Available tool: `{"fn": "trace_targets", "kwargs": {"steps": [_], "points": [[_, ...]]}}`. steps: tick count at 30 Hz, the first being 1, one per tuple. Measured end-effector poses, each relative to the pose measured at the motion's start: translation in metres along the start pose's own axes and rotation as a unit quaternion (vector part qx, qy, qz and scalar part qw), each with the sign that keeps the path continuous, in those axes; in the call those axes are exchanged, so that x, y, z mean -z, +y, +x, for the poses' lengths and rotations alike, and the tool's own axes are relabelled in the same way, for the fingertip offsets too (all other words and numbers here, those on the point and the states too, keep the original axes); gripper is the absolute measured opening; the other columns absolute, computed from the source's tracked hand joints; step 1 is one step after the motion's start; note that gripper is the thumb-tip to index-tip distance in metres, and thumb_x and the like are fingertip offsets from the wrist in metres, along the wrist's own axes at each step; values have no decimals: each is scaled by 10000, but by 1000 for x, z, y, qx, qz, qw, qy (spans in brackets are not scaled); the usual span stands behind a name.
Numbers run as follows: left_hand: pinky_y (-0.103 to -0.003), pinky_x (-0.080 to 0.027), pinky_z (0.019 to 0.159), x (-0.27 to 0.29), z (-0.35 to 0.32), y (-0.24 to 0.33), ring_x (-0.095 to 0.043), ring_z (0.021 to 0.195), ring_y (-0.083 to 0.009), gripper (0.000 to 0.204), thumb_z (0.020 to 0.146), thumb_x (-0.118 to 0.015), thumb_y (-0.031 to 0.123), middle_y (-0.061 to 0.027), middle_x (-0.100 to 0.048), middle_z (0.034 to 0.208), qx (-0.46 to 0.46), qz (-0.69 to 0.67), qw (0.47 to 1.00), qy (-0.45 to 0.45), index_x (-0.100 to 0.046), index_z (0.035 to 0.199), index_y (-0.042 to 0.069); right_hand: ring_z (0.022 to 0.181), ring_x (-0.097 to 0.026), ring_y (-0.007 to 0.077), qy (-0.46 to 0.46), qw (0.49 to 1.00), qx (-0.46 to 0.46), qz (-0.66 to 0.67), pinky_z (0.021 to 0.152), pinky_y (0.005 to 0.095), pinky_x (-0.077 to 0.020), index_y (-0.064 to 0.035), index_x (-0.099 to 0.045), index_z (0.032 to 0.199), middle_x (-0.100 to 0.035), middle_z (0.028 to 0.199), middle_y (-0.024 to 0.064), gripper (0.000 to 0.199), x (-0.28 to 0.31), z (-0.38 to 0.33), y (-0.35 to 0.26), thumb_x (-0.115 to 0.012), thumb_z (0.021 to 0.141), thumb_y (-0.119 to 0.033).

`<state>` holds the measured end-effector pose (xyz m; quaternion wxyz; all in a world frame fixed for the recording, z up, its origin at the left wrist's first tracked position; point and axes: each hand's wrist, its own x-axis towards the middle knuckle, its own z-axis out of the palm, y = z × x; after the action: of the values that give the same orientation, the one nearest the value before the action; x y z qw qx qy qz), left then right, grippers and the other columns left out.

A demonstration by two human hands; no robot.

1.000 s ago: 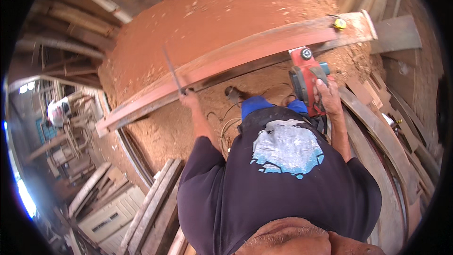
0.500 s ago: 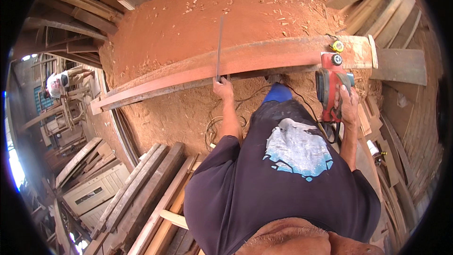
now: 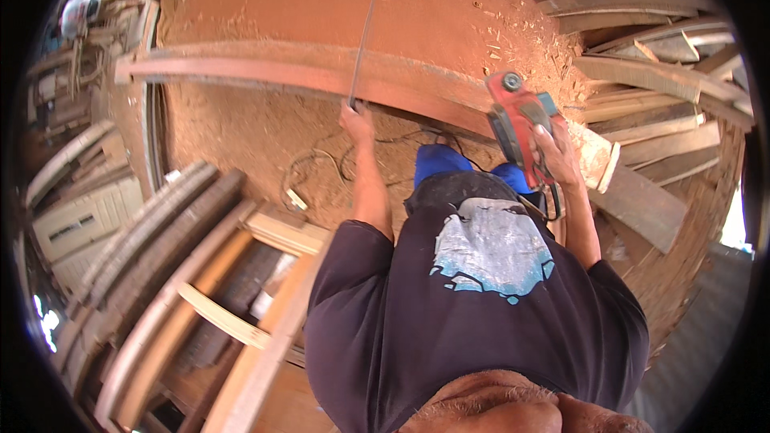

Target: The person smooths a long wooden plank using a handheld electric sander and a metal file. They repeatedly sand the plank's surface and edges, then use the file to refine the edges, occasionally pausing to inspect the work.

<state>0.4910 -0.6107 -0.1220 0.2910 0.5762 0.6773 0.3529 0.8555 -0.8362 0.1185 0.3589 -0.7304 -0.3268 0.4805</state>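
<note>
The left hand (image 3: 357, 123) is gripping one thin straightedge (image 3: 362, 52), the right hand (image 3: 557, 154) one red planer (image 3: 520, 116). One beam (image 3: 249, 70) is lying just beyond the left.

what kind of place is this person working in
Most likely a woodworking shop: a red electric planer in the right hand, a long timber beam, and reddish sawdust spread beyond it.

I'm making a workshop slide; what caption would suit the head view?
At a long reddish beam, the left hand holds a thin straight tool, the right hand a red power planer.
</note>
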Motion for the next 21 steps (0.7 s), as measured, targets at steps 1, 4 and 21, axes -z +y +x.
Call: {"fn": "trace_targets", "kwargs": {"steps": [1,4,21], "points": [[-436,-517,768,1,-2,0,-670,822,-383,180,933,-605,84,-216,-695,872,24,-21,999,8,-632,1058,-43,581,-523,98,-31,999,5,-15,520,287,-417,-29,-578,852,-535,662,6,446,4,9,-4,-540,1005,-445],[-408,-521,762,17,-26,27,-668,802,-326,209,940,-605,94,-182,-699,891,29,-7,996,81,-633,1105,-32,629,-550,117,-112,992,26,-60,559,300,-445,-16,-575,873,-553,698,28,470,17,30,-9,-531,1001,-466],[-515,-496,924,-44,-346,30,-614,1084,-498,422,929,-591,298,-315,-620,1180,234,205,933,-180,-564,1223,-4,664,-609,219,-275,938,108,-182,641,392,-490,39,-629,919,-624,700,111,599,127,3,107,-613,932,-559]]}}
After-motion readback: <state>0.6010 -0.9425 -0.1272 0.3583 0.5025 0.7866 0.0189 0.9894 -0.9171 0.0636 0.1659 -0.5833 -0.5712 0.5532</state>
